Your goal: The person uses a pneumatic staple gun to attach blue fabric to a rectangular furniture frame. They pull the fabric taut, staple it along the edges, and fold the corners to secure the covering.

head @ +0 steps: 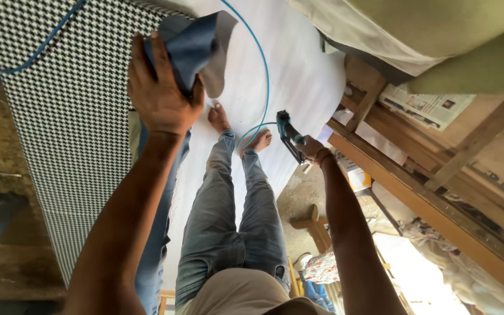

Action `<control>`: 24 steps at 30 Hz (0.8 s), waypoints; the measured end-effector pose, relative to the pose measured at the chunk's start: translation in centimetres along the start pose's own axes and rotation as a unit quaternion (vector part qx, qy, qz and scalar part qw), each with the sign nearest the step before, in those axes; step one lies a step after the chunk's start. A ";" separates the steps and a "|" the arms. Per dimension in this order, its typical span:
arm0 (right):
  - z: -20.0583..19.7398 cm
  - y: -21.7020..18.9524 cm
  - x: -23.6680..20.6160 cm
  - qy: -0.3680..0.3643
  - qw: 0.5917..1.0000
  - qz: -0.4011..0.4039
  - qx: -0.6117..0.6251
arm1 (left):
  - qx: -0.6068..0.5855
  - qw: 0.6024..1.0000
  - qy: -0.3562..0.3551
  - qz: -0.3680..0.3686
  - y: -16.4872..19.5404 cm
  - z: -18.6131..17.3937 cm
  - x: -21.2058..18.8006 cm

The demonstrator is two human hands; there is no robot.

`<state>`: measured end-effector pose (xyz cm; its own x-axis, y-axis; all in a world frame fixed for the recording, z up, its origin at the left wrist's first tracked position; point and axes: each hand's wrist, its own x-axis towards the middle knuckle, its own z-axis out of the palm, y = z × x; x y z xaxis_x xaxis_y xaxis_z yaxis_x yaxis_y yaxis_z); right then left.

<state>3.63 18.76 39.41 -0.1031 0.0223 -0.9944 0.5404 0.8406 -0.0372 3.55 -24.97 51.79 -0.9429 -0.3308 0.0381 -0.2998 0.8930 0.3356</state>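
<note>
The left hand (pixel 160 96) clamps a folded blue cloth (pixel 191 46) at the checked fabric's (pixel 59 128) right edge. Across the white sheet (pixel 298 76) the right hand (pixel 311 147) grips a staple gun (pixel 287 133) (hose-fed), its nose angled toward the frame (pixel 415 192) beside it.

Newspaper sheet (pixel 426 107), white w/ grey print & small photos, stuck flat on wood frame upper right, under green cushion. Small box (pixel 357 175), white/orange, rectangular, near frame's lower rail, partly hidden. No screens or signs visible.
</note>
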 end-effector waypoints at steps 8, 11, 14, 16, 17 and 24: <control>3.5 -3.6 0.2 0.038 0.970 -0.052 -0.233 | -0.021 1.000 0.012 -0.015 -0.1 0.1 0.0; 2.5 -6.1 1.4 0.109 0.907 -0.092 -0.396 | -0.028 0.999 0.006 -0.020 -0.1 0.1 0.1; 0.9 -9.8 3.2 0.172 0.837 -0.172 -0.490 | -0.015 1.000 0.000 -0.023 -0.1 0.2 0.2; 0.4 -11.5 3.9 0.191 0.821 -0.182 -0.507 | -0.018 1.000 0.005 -0.020 0.0 0.3 0.2; 0.2 -12.3 4.2 0.194 0.828 -0.161 -0.501 | -0.018 1.000 0.011 -0.016 0.0 0.4 0.2; 0.7 -11.5 3.5 0.209 0.781 -0.144 -0.571 | -0.008 1.000 -0.002 -0.016 0.3 0.4 0.5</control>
<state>-2.36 8.76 36.28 -0.4753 -0.2819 -0.8334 -0.6269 0.7731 0.0961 2.90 -24.80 51.49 -0.9332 -0.3587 0.0237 -0.3281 0.8769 0.3512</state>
